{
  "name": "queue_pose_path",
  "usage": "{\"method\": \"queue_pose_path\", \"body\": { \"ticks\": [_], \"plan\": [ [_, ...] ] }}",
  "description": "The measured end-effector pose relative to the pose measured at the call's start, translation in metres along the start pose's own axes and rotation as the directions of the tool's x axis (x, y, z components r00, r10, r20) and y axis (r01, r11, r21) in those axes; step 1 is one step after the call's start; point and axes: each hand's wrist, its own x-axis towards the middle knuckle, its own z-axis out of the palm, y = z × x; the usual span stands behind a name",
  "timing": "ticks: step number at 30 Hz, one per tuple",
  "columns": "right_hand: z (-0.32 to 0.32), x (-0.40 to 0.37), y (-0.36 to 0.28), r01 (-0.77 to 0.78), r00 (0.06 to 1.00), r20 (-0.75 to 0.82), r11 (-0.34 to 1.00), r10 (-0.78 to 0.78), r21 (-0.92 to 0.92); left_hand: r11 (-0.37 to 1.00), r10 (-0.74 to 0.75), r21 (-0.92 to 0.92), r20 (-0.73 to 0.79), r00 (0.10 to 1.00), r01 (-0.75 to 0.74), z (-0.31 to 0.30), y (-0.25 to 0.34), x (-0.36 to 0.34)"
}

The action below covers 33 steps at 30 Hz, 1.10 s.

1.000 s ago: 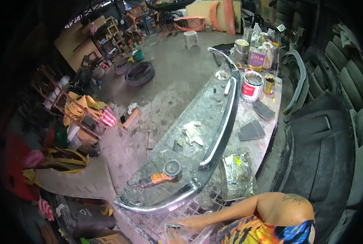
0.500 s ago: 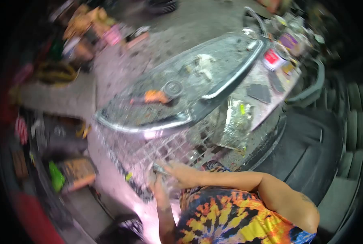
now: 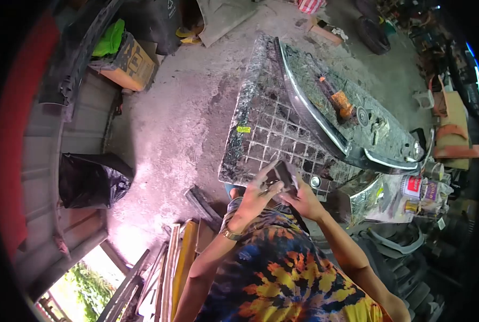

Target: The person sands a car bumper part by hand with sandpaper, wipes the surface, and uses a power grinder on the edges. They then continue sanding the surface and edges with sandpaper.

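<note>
A small, dark grey folded sheet (image 3: 285, 174), which looks like sandpaper, is between my two hands above the near edge of a dusty tiled table (image 3: 261, 140). My left hand (image 3: 258, 197) grips its left side, with the thumb lying across the front. On the right side, my right hand (image 3: 304, 200) pinches the sheet's lower edge. Just beyond lies a long dark vehicle panel (image 3: 352, 155) with chrome trim. An orange-bodied power tool (image 3: 341, 103) with a round disc end rests behind that trim.
A foil-like silver sheet (image 3: 364, 194) and paint cans (image 3: 413, 185) stand to the right. Wooden strips (image 3: 183, 257) lean near my left side. A black plastic bag (image 3: 94, 180) and a cardboard box (image 3: 129, 64) are on the left. A yellow tag (image 3: 244, 129) marks the table.
My view has swung left, so the table and panel appear turned and farther right. My hands, close together and blurred before, now hold the dark sheet between them.
</note>
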Motion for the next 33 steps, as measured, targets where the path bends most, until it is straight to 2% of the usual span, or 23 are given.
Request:
{"method": "queue_pose_path", "body": {
  "ticks": [1,5,6,7,8,9,10,11,13,14,16,17,18,19,20,21,22,23,24,25,31,32,33],
  "plan": [
    [0.005,0.006,-0.008,0.085,0.996,0.000,0.988,-0.085,-0.132,0.985,-0.005,0.171,-0.029,1.000,0.009,-0.006,0.019,-0.006],
    [0.026,0.023,-0.017,0.026,0.999,-0.019,0.916,-0.036,-0.399,0.994,0.090,0.064,-0.055,0.994,-0.086,-0.038,0.016,-0.011],
    [0.030,0.023,-0.025,0.099,0.993,-0.016,0.922,-0.114,-0.374,0.997,-0.065,0.023,-0.078,0.995,0.067,-0.035,0.046,-0.020],
    [0.031,0.022,-0.025,0.040,0.999,-0.006,0.968,-0.043,-0.249,0.999,-0.007,-0.035,-0.013,1.000,0.006,-0.043,0.042,-0.020],
    [0.031,0.016,-0.038,-0.046,0.999,-0.031,0.963,0.039,-0.264,0.998,-0.065,0.007,0.010,0.998,0.065,-0.044,0.051,-0.024],
    [0.034,0.022,0.007,0.108,0.986,-0.078,0.912,-0.150,-0.395,0.978,-0.072,-0.189,0.063,0.995,0.083,-0.063,0.024,-0.021],
    [0.035,0.018,-0.003,0.030,0.993,-0.091,0.908,-0.074,-0.418,0.979,-0.147,-0.139,0.006,0.989,0.147,-0.027,0.072,-0.028],
    [0.038,0.035,0.048,0.100,0.985,-0.083,0.894,-0.151,-0.437,0.948,0.065,0.314,-0.052,0.997,-0.046,-0.054,0.026,-0.003],
    [0.031,0.033,0.032,0.437,0.812,-0.096,0.708,-0.576,-0.555,0.870,0.390,0.213,0.251,0.886,-0.444,-0.059,0.011,0.034],
    [-0.007,0.036,0.018,0.416,0.762,-0.157,0.661,-0.629,-0.625,0.838,0.434,0.178,0.355,0.828,-0.516,-0.023,0.018,0.078],
    [0.023,0.022,0.027,0.397,0.882,-0.180,0.892,-0.436,-0.216,0.902,0.385,0.091,0.270,0.883,-0.421,-0.015,-0.001,0.078],
    [0.018,0.008,-0.001,0.134,0.983,-0.135,0.990,-0.126,0.051,0.925,0.351,0.080,0.190,0.917,-0.371,-0.034,-0.001,0.070],
    [0.022,0.006,-0.004,0.342,0.904,-0.237,0.934,-0.356,-0.101,0.937,0.348,-0.001,0.103,0.932,-0.350,-0.033,-0.005,0.072],
    [0.017,0.025,0.024,0.378,0.855,-0.278,0.894,-0.437,-0.242,0.935,0.290,0.182,0.099,0.952,-0.304,-0.012,0.020,0.066],
    [0.004,0.032,0.038,0.492,0.814,-0.253,0.852,-0.523,-0.178,0.938,0.263,0.204,0.112,0.958,-0.281,0.006,0.030,0.066],
    [-0.008,0.027,0.029,0.417,0.849,-0.249,0.880,-0.466,-0.226,0.959,0.254,0.111,0.082,0.964,-0.262,0.023,0.039,0.067],
    [-0.021,0.003,-0.004,0.414,0.879,-0.221,0.906,-0.422,-0.084,0.967,0.252,0.016,0.054,0.966,-0.253,0.038,0.046,0.070],
    [-0.037,0.008,0.009,0.370,0.890,-0.213,0.912,-0.402,-0.176,0.969,0.244,0.028,0.074,0.967,-0.246,0.049,0.050,0.073],
    [-0.050,-0.006,-0.006,0.440,0.851,-0.275,0.893,-0.447,-0.089,0.953,0.294,0.045,0.083,0.952,-0.299,0.057,0.052,0.075],
    [-0.067,-0.030,-0.031,0.220,0.940,-0.267,0.975,-0.213,-0.001,0.936,0.342,0.062,0.089,0.936,-0.348,0.058,0.051,0.074],
    [-0.055,-0.013,0.042,0.213,0.870,-0.401,0.952,-0.288,-0.221,0.954,0.299,-0.005,0.075,0.951,-0.299,0.051,0.018,0.085],
    [-0.053,-0.012,0.047,0.213,0.868,-0.405,0.952,-0.287,-0.219,0.952,0.305,-0.015,0.034,0.952,-0.305,0.047,0.008,0.090],
    [-0.045,-0.015,0.040,0.172,0.929,-0.328,0.985,-0.173,-0.032,0.952,0.305,-0.011,0.036,0.952,-0.304,0.047,0.008,0.087]
  ]
}}
